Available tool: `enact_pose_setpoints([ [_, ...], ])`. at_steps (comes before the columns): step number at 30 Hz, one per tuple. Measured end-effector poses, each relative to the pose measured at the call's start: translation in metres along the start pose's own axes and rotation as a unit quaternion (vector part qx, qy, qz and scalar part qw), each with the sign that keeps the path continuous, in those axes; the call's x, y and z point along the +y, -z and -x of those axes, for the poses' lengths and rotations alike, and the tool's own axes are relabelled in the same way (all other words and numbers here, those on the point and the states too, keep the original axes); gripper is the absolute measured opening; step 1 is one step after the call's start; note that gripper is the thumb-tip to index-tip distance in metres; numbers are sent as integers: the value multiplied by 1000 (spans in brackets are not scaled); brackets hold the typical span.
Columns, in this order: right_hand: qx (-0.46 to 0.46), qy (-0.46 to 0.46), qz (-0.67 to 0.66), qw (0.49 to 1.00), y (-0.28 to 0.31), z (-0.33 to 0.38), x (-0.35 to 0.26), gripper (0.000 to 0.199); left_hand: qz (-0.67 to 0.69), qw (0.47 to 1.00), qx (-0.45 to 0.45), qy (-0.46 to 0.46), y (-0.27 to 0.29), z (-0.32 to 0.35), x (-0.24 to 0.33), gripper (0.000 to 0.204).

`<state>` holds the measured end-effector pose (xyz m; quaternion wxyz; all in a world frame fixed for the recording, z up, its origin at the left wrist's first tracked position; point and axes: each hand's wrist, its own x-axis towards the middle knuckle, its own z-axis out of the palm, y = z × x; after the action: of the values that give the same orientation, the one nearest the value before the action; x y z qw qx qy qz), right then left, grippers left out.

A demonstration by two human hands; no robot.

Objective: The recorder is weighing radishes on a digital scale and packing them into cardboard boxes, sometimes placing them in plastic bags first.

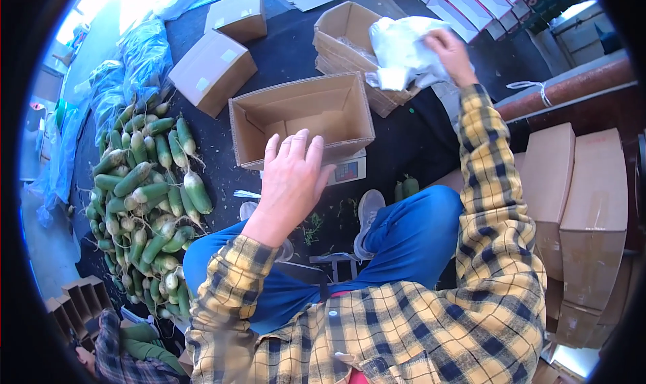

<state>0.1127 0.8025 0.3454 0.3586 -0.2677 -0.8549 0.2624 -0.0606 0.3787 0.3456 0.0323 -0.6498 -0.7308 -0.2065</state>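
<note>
An open, hollow cardboard box (245,132) stands before me on a scale (348,171), whose keypad shows at the box's near side. My left hand (293,175) is at the box's near rim, fingers stretched out and holding nothing. Whether the fingertips touch the cardboard, I cannot tell. Farther to the right, my right hand (449,53) is closed on crumpled white plastic (402,48), thin like bags. The plastic lies across the edge of a second open carton (336,31). That carton's contents are partly hidden beneath it.
Green radishes (158,196) lie heaped on my left. Two closed cardboard boxes (214,73) sit beyond them, beside blue plastic sheeting (145,58). Folded cartons (572,189) lean at my right under a reddish-brown rail (565,91). Another person (128,350) is at the lower left.
</note>
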Motion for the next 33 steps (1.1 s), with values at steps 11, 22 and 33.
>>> enact_pose_setpoints([
  [11, -217, -82, 462, 856, -97, 91, 80, 32, 8, 1000, -13, -7, -12, -3, 3, 45],
  [22, -197, -215, 478, 829, -11, 229, 35, 27, 12, 1000, -5, -23, -2, -3, 8, 46],
  [33, -137, -351, 451, 809, 30, 304, 20, 27, 38, 995, -14, -88, -16, -1, 39, 41],
])
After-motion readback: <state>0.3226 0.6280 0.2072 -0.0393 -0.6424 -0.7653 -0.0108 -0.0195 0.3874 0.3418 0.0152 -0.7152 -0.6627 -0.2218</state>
